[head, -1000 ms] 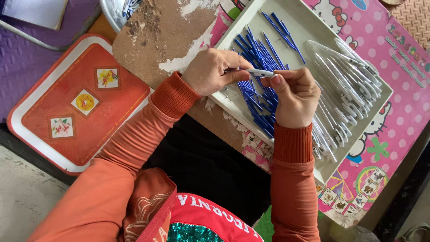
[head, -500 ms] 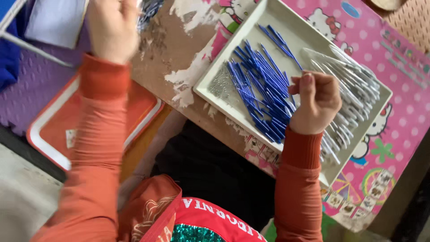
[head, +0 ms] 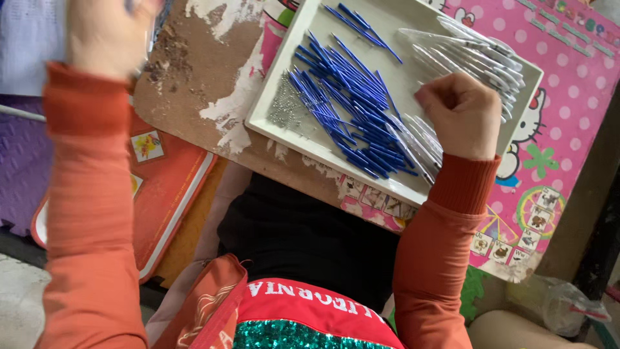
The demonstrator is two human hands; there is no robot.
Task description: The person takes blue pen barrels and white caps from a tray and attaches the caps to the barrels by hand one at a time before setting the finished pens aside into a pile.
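Blue refill tubes (head: 352, 106) — thin, glossy — fill the white tray (head: 284, 132) beside the curled, empty-looking right hand (head: 460, 113).

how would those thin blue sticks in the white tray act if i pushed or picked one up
The blue sticks look thin, straight and round, so they probably stay stiff and roll or scatter when pushed. Being so slim, each is likely very light and hard to pinch singly from the heap. The white tray has a raised rim that should stop strays.

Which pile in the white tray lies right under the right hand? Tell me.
The clear tubes. The right hand hovers at their end of the white tray; the blue refills fill the middle, left of it.
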